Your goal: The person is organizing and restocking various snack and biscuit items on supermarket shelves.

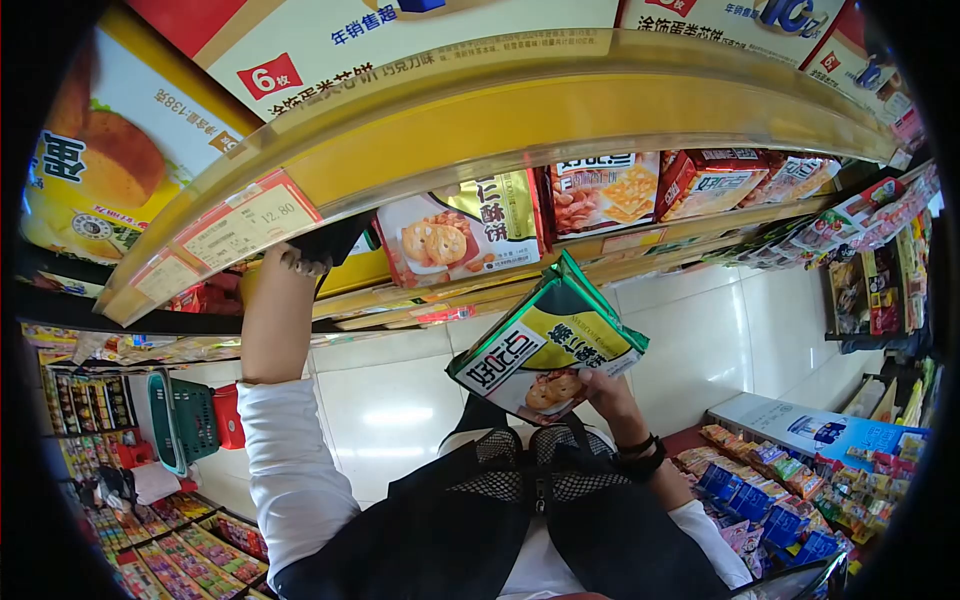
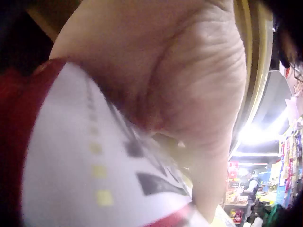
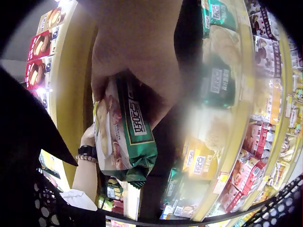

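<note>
My right hand [image 1: 610, 402] grips a green biscuit pack [image 1: 550, 345] by its lower right corner, thumb on the front with its biscuit picture. Held over the floor in front of my chest, the pack is tilted. In the right wrist view the fingers close round the pack's end. My left arm [image 1: 278, 325] reaches up into the shelf, and the hand itself is hidden there behind the shelf edge in the head view. Seen from the left wrist, my left hand [image 2: 189, 71] holds a blurred red and white packet [image 2: 71, 156] between thumb and fingers; the fingertips are hidden.
Beside the left wrist stands a yellow and white biscuit pack [image 1: 460, 230], with red packs [image 1: 605, 190] farther right. A yellow shelf edge [image 1: 500, 110] with price labels curves overhead. Behind are a green shopping basket [image 1: 185, 420], snack displays [image 1: 770, 490] and tiled floor [image 1: 390, 400].
</note>
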The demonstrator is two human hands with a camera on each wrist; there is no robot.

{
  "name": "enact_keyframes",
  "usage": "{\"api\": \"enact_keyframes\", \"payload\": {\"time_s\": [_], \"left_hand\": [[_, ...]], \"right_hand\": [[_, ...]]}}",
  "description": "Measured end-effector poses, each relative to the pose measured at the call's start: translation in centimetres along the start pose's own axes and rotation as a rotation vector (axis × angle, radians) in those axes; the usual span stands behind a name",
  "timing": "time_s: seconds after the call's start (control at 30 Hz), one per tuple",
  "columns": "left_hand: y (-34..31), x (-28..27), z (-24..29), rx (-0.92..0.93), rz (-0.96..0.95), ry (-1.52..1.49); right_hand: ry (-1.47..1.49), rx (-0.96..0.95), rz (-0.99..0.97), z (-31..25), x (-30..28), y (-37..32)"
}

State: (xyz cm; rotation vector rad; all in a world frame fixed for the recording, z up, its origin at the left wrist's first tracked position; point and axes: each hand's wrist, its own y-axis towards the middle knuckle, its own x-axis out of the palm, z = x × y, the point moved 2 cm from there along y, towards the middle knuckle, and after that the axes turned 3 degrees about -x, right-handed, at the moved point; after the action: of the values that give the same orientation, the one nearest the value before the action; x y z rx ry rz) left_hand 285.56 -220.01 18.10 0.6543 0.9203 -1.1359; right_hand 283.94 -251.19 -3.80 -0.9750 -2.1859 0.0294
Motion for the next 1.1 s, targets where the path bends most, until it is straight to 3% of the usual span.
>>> {"api": "enact_keyframes", "payload": {"time_s": [0.43, 0.5, 0.57, 0.6, 0.67, 0.9, 0.97, 1.1], "left_hand": [[-0.7, 0.3, 1.0, -0.032, -0.15, 0.175], [-1.2, 0.9, 0.4, 0.07, -0.097, 0.234], [-1.8, 1.0, 0.7, 0.309, 0.008, 0.258], [-1.8, 0.9, 1.0, 0.308, 0.008, 0.258], [-1.6, 0.8, 1.3, 0.152, -0.095, 0.211], [-2.0, 0.4, 1.7, 0.012, -0.124, 0.129], [-2.5, -0.1, 2.1, -0.246, -0.091, 0.206], [-4.0, -0.1, 1.9, -0.277, -0.07, 0.035]], "right_hand": [[-0.026, 0.02, 0.006, 1.0, -1.3, -0.3], [-0.034, 0.019, 0.015, 0.6, -0.9, -0.3], [-0.041, 0.018, 0.023, 0.6, -1.0, -0.3], [-0.045, 0.026, 0.012, 0.8, -1.3, -0.3], [-0.048, 0.034, 0.002, 0.7, -1.3, -0.3], [0.076, 0.034, -0.047, -0.2, -0.6, -0.5], [0.1, 0.04, -0.049, -0.3, -0.9, -0.6], [0.155, -0.024, -0.127, -1.2, -0.7, -0.8]]}}
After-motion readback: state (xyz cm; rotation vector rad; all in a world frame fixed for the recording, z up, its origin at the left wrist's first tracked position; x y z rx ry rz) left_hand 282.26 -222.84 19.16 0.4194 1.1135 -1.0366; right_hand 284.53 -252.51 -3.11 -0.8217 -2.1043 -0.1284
